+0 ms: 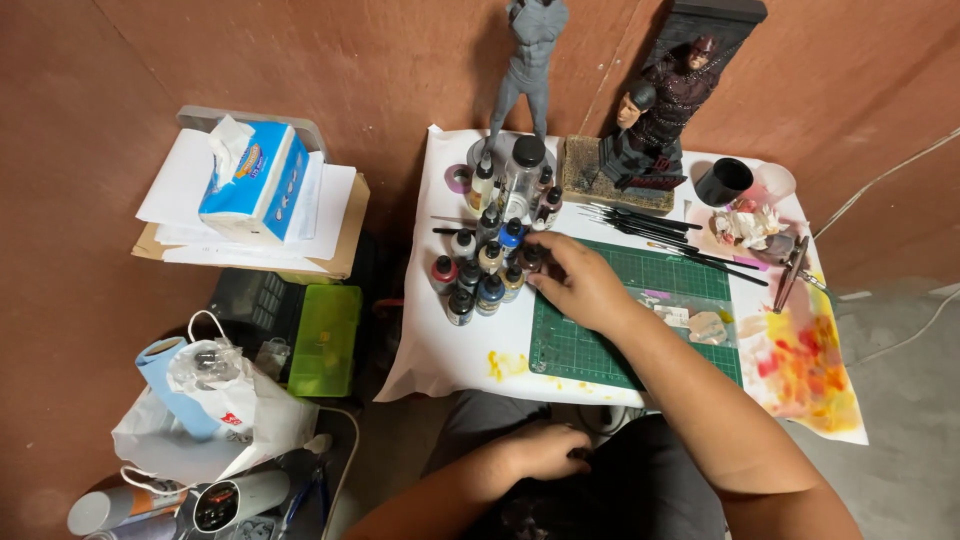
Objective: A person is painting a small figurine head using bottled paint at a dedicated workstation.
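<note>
From the head camera, the right hand reaches into the cluster of small paint bottles near the tabletop's left edge, grip narrowing on a dark-capped bottle beside the green cutting mat. Lifting it straight up would spare its neighbours (smooth, round, easily toppled). The left hand rests in the lap, loosely curled, seemingly holding nothing.

I am viewing a cluster of small paint bottles standing upright and close together on the white-covered tabletop, just left of the green cutting mat. Their caps are showing red, black, blue, white and grey. One dark-capped bottle at the cluster's right edge is sitting under my right-hand fingers, touching them.
</note>
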